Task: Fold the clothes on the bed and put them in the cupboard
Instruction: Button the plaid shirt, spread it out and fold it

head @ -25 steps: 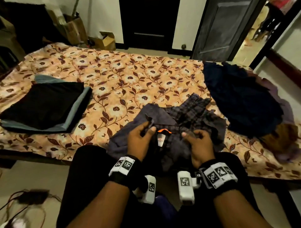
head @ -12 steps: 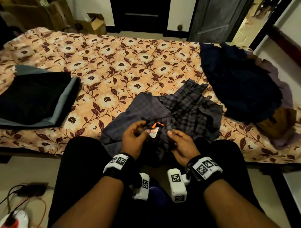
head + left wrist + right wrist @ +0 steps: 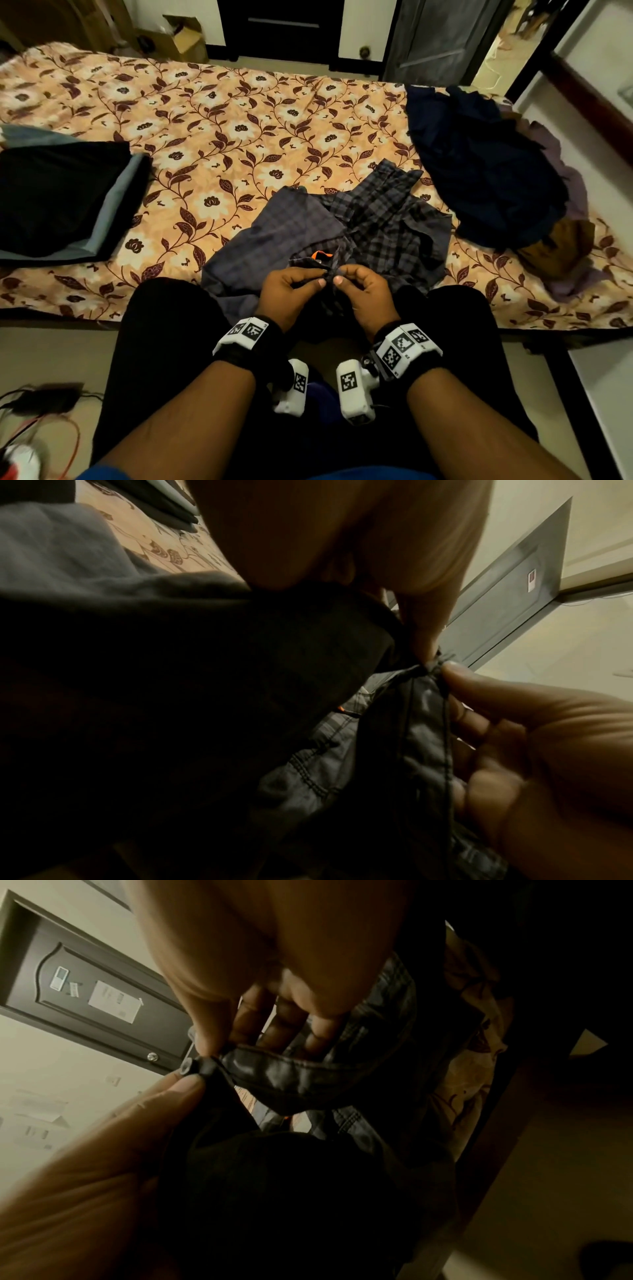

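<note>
Pinching the plaid shirt [image 3: 376, 219] collar: left hand [image 3: 291, 294], right hand [image 3: 366, 294]

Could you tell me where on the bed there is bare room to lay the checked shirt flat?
The widest bare sheet lies between the folded stack, the dark pile and the shirt. The bed's right end is crowded with that pile. Both hands, left and right, pinch the shirt at the near edge.

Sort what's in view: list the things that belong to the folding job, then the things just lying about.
Part of the job:
plaid shirt, pinched at its collar by the left hand and the right hand
folded black and grey stack
unfolded dark pile
bed

Just lying about:
cardboard box
cables on the floor
grey door
</note>
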Tool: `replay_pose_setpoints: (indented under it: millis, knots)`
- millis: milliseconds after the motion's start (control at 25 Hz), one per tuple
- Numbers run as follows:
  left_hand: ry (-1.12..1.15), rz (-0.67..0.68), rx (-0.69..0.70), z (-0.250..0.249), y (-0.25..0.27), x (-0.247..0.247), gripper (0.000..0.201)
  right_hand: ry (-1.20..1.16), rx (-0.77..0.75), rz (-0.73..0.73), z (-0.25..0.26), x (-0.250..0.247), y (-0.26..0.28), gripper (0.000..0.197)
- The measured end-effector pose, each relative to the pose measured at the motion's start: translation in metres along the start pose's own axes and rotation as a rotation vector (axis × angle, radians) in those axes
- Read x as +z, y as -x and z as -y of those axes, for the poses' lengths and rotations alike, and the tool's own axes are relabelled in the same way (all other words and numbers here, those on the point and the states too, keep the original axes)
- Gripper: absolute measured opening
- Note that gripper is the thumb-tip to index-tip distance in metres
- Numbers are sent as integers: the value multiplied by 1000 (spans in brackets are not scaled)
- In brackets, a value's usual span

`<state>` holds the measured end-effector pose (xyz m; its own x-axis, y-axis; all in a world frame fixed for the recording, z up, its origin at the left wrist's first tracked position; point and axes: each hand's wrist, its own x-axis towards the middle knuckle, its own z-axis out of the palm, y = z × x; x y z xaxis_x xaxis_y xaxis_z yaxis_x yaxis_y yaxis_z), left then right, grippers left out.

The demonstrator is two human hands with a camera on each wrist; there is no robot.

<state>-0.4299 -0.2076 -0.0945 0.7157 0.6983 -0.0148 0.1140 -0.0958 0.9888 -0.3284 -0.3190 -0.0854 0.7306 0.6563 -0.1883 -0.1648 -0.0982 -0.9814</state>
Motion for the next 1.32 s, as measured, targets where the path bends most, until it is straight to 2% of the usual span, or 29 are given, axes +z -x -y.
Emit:
replay_pose_setpoints:
  millis: [80, 200, 400, 480, 560, 640, 840, 960, 1120, 1320]
  knots:
    - [74, -11, -74, 1, -1, -2, 23, 29, 1, 46, 2, 1, 2, 25]
    - [55, -1, -92, 3, -2, -5, 20, 79, -20, 32, -1, 4, 0, 26]
    - [-189, -50, 68, 1, -5, -8, 12, 13, 63, -89, -9, 4, -11, 21]
    - [-334, -2, 159, -4, -8, -8, 15, 88, -7, -63, -8, 3, -10, 23]
    - [-380, 57, 178, -6, -8, -8, 26, 162, -88, -31, -7, 3, -9, 19]
    - [-412, 90, 198, -5, -12, -9, 30, 246, -160, -44, -6, 1, -10, 13]
    - [-671, 195, 290, -18, -25, -4, 14, 364, -224, -76, -2, -6, -13, 15]
    - [-523, 154, 227, -20, -27, -4, 22, 370, -212, -60, -2, -7, -15, 12]
    - [-349, 140, 146, -11, -25, -4, 30, 384, -180, 13, -4, -7, -16, 17]
    - [-410, 161, 286, -6, -26, -3, 29, 359, -233, 10, -5, -9, -17, 17]
